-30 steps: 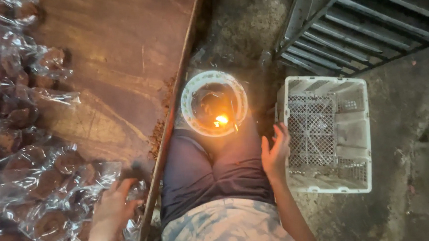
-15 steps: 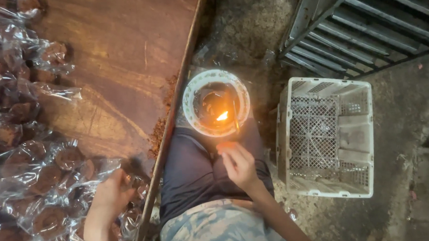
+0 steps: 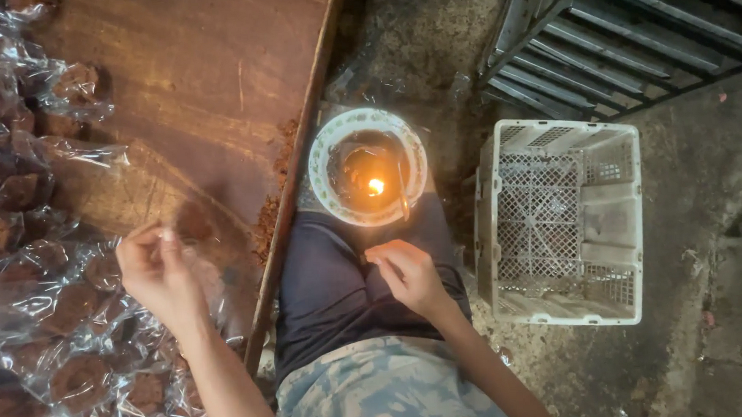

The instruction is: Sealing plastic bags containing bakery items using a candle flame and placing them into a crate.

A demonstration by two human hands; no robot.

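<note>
Bag (image 3: 188, 243): a clear plastic bag with a brown round piece inside, lifted off the wooden table (image 3: 204, 82) by the left hand (image 3: 156, 275). The fingertips of that hand are pinched together on the bag's upper edge. One second ago the left hand lay low among the pile of bags (image 3: 31, 336) at the table's near corner; it now stands higher and further onto the bare wood, with one bag separated from the pile.

The right hand (image 3: 408, 274) rests over the lap, just short of the bowl (image 3: 370, 176). Its fingers are curled, thumb against forefinger; whether it holds anything small cannot be told. One second ago this hand was at the rim of the crate (image 3: 562, 224); half a second ago it was already over the lap. It is now well apart from the crate and near the flame (image 3: 376, 185).

The bowl sits on the knees, against the table edge, with the flame burning inside it. A thin stick leans at the bowl's right inner wall.

Judgement: one cycle appears finished at the crate, and a new bag is in hand. Both hands are converging toward the flame, consistent with closing the bag's open edge by heat.
</note>
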